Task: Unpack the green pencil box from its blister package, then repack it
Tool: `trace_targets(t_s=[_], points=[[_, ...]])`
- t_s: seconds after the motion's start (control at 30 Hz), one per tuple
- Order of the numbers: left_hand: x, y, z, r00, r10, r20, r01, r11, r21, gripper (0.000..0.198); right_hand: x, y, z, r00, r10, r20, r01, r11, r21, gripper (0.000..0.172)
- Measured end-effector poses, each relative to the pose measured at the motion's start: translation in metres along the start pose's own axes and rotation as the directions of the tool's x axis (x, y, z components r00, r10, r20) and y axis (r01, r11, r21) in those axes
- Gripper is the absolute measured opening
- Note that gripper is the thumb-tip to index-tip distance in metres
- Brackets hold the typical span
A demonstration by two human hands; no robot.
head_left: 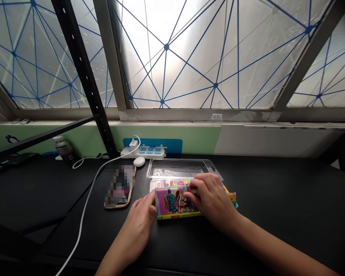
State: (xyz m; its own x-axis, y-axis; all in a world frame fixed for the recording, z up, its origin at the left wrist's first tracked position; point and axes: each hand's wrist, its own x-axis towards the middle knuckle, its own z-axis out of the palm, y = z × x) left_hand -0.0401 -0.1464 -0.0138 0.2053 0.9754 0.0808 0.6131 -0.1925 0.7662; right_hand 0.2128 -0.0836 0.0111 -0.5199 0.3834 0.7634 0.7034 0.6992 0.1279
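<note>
A colourful box (169,205) with cartoon print, pink on its front and yellow along its lower edge, lies on the black desk in front of me. My left hand (142,218) holds its left end, thumb bent at the near corner and fingertips partly hidden by the box. From above, my right hand (211,195) grips the upper edge, with the thumb on the front face and the fingers curled over the back. Behind the box lies a pale printed card or sheet (161,184), partly covered. A clear plastic tray (178,164) sits just beyond it.
To the left lies a phone (120,188) with a blurred screen. A white cable (87,199) runs from a power strip (149,152) across the desk. A white rounded object (139,161), a dark bottle (63,148) and a black metal post (86,76) stand towards the window.
</note>
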Motion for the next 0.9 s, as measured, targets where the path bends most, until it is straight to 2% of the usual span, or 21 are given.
trace_targets(t_s=[0.1, 0.2, 0.27, 0.33, 0.4, 0.5, 0.57, 0.63, 0.7, 0.8, 0.9], points=[[0.000, -0.003, -0.005, 0.996, -0.092, 0.022, 0.094, 0.988, -0.119, 0.072, -0.004, -0.005, -0.024, 0.993, -0.119, -0.018, 0.120, 0.991, 0.063, 0.009], [0.003, -0.005, -0.004, 0.989, -0.148, 0.012, 0.148, 0.984, -0.096, 0.066, -0.013, -0.009, -0.054, 0.974, -0.180, 0.136, 0.142, 0.958, 0.248, 0.008], [0.004, -0.005, -0.001, 0.990, -0.139, -0.019, 0.138, 0.990, -0.012, 0.065, -0.025, -0.006, -0.072, 0.936, -0.186, 0.299, 0.058, 0.919, 0.389, 0.015], [0.005, -0.004, 0.002, 0.994, -0.105, -0.038, 0.108, 0.992, 0.071, 0.063, -0.042, 0.006, -0.082, 0.881, -0.144, 0.450, -0.084, 0.890, 0.449, 0.027], [0.006, -0.005, 0.005, 0.997, -0.059, -0.049, 0.064, 0.990, 0.125, 0.060, -0.062, 0.024, -0.085, 0.830, -0.038, 0.557, -0.237, 0.879, 0.414, 0.043], [0.007, -0.010, 0.008, 0.998, 0.021, -0.065, -0.009, 0.986, 0.167, 0.056, -0.092, 0.053, -0.078, 0.735, 0.157, 0.659, -0.456, 0.834, 0.310, 0.082], [0.008, -0.012, 0.009, 0.997, 0.053, -0.064, -0.040, 0.982, 0.183, 0.055, -0.105, 0.065, -0.072, 0.681, 0.220, 0.699, -0.547, 0.787, 0.285, 0.102], [0.008, -0.013, 0.009, 0.996, 0.074, -0.059, -0.062, 0.981, 0.186, 0.055, -0.110, 0.069, -0.067, 0.661, 0.265, 0.702, -0.600, 0.749, 0.282, 0.097], [0.006, -0.011, 0.008, 0.996, 0.076, -0.055, -0.065, 0.984, 0.168, 0.058, -0.110, 0.067, -0.065, 0.667, 0.311, 0.677, -0.631, 0.719, 0.291, 0.079], [0.001, -0.010, 0.004, 0.999, 0.010, -0.054, -0.005, 0.995, 0.096, 0.064, -0.106, 0.062, -0.063, 0.683, 0.373, 0.628, -0.666, 0.671, 0.326, 0.060], [-0.003, -0.013, 0.001, 0.997, -0.054, -0.052, 0.055, 0.998, 0.025, 0.067, -0.103, 0.059, -0.063, 0.671, 0.441, 0.597, -0.710, 0.613, 0.345, 0.050]])
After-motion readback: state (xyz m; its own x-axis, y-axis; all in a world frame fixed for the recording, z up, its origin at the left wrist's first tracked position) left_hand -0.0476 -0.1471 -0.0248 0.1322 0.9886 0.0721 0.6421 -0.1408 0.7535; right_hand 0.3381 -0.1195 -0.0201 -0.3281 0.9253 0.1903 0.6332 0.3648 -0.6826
